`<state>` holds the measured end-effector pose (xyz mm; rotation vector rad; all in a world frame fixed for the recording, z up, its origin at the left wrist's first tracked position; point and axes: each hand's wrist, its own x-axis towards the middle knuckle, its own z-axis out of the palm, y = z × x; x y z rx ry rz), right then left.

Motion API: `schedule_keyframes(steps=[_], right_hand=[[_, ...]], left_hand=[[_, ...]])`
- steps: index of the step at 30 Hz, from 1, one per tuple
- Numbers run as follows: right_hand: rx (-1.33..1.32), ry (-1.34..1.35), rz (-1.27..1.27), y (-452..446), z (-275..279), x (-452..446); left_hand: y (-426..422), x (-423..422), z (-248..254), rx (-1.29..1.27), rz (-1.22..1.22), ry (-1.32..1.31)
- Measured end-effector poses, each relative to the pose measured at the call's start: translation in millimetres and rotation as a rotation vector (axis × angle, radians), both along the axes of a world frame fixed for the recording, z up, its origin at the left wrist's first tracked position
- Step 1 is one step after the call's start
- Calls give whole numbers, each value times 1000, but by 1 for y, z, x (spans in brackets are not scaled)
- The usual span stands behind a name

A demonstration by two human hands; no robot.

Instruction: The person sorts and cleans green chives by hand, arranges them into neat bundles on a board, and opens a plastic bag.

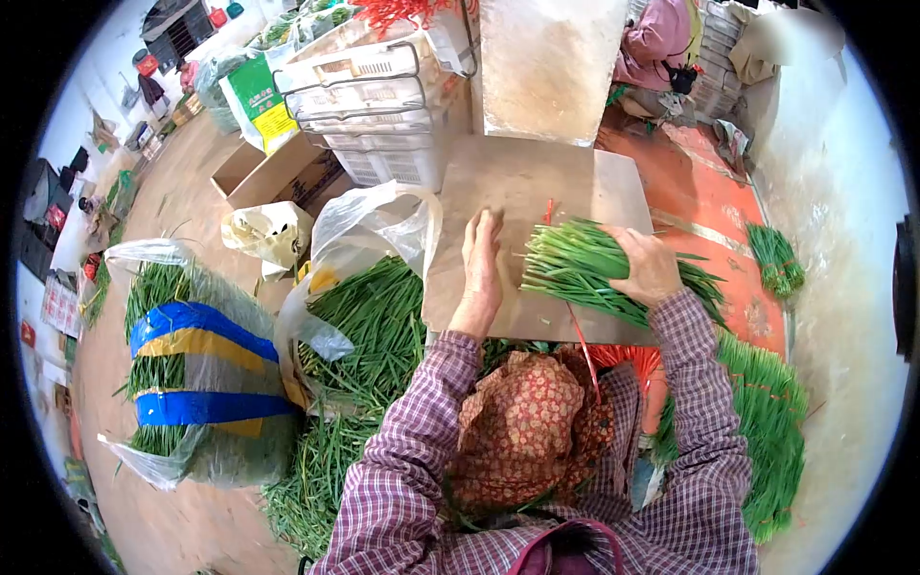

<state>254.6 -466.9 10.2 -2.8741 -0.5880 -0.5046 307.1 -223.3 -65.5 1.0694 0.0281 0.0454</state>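
A bunch of garlic chives (pixel 575 257) lies across a brown board (pixel 470 182), its cut ends toward the left. My right hand (pixel 644 266) grips the bunch from above, thumb on the near side and fingers over the far side. To the left, my left hand (pixel 482 273) rests on its edge over the board, fingers stretched out, holding nothing and apart from the cut ends. A thin red tie (pixel 583 350) hangs over the board's near edge below the bunch; another bit of red shows behind the cut ends.
Loose chives fill an open plastic bag (pixel 369 216) at the left, beside a taped, wrapped bale (pixel 206 364). Stacked white crates (pixel 374 96) stand behind. More chives (pixel 767 422) lie at right, with a small bunch (pixel 774 261) near the wall. Another person (pixel 656 43) sits far back.
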Motion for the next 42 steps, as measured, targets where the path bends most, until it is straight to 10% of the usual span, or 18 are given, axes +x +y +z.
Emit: schedule_keyframes(steps=[10,16,20,28,42], right_hand=[[42,85,121,3,-51,20],[14,135,110,14,-57,31],[-24,94,30,41,-66,35],[525,216,54,-5,-9,65],[90,434,-312,4,-53,136]], left_hand=[[-24,0,3,105,-157,-15],[-23,-22,45,1457,-204,-878],[-31,-12,18,1693,-264,-909],[-21,-17,18,1725,-277,-882],[-49,28,26,1859,-512,-830]])
